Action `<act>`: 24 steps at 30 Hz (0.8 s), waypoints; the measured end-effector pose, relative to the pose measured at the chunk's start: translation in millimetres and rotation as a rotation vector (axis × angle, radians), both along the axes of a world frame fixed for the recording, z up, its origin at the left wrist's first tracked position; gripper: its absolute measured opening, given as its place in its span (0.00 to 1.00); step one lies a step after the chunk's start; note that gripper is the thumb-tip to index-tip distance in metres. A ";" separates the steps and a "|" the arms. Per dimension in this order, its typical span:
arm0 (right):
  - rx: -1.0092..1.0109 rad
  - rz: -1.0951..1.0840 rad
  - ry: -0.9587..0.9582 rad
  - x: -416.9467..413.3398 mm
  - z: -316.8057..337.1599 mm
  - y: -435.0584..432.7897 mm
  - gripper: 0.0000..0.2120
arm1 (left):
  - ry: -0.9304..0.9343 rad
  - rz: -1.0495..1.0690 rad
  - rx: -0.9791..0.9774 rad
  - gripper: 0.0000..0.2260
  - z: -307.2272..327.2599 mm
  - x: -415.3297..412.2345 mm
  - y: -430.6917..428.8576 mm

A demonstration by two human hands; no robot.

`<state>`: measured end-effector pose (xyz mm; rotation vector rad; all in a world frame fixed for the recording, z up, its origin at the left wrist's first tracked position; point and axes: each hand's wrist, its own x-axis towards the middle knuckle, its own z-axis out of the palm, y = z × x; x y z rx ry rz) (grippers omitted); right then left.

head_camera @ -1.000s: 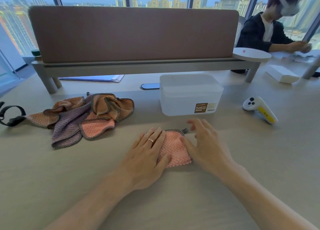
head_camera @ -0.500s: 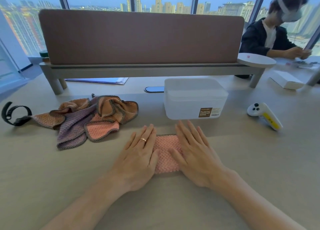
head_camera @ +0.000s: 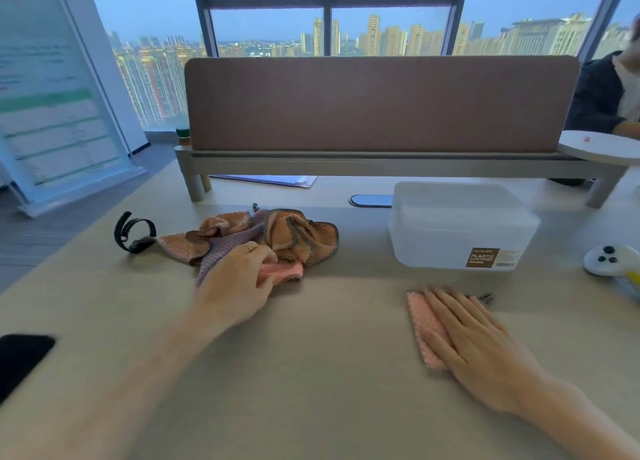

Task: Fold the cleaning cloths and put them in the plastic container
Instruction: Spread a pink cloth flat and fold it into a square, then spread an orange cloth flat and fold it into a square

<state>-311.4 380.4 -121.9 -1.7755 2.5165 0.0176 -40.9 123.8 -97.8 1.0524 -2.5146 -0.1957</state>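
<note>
A folded pink cloth (head_camera: 424,324) lies flat on the table under my right hand (head_camera: 474,338), whose fingers are spread and press down on it. To the left, a heap of unfolded cloths (head_camera: 298,234), orange, purple and pink, lies crumpled. My left hand (head_camera: 242,279) has its fingers closed on the pink cloth (head_camera: 287,271) at the front of that heap. The white translucent plastic container (head_camera: 457,227), lid on, stands behind the folded cloth, to the right of the heap.
A black watch strap (head_camera: 133,232) lies left of the heap. A white controller (head_camera: 611,260) sits at the right edge. A dark phone (head_camera: 20,359) lies at the near left. A brown desk divider (head_camera: 377,106) spans the back, with another person (head_camera: 609,99) behind.
My left hand left the folded pink cloth and reached left to grip a cloth in the heap. The view swung left; my right hand stays flat on the folded cloth.
</note>
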 end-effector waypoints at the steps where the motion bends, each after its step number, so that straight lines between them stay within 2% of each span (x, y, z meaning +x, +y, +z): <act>1: 0.013 -0.018 0.009 -10.5 1.6 5.0 0.46 | -0.045 0.018 0.011 0.09 -1.3 5.1 -6.1; 6: 0.078 -0.075 0.055 -47.9 6.8 21.4 0.51 | -0.054 -0.035 -0.031 0.04 -2.1 6.9 -15.1; 8: 0.049 -0.093 0.067 -50.4 11.8 24.8 0.49 | -0.057 -0.036 -0.035 0.05 0.3 4.0 -18.6; 14: -0.312 -0.041 -0.068 -16.6 34.3 9.2 0.38 | 0.209 0.000 0.066 0.06 28.0 -22.3 -29.7; 18: -0.445 0.023 -0.152 13.7 35.2 -13.8 0.34 | 0.058 0.046 0.037 0.07 33.6 -54.9 -26.8; 20: -0.483 0.043 -0.204 26.0 32.5 -18.9 0.33 | 0.001 0.089 -0.006 0.01 30.2 -61.8 -28.7; 24: -0.502 0.036 -0.300 33.3 27.3 -18.7 0.32 | 0.071 0.130 -0.027 0.06 30.8 -60.7 -34.5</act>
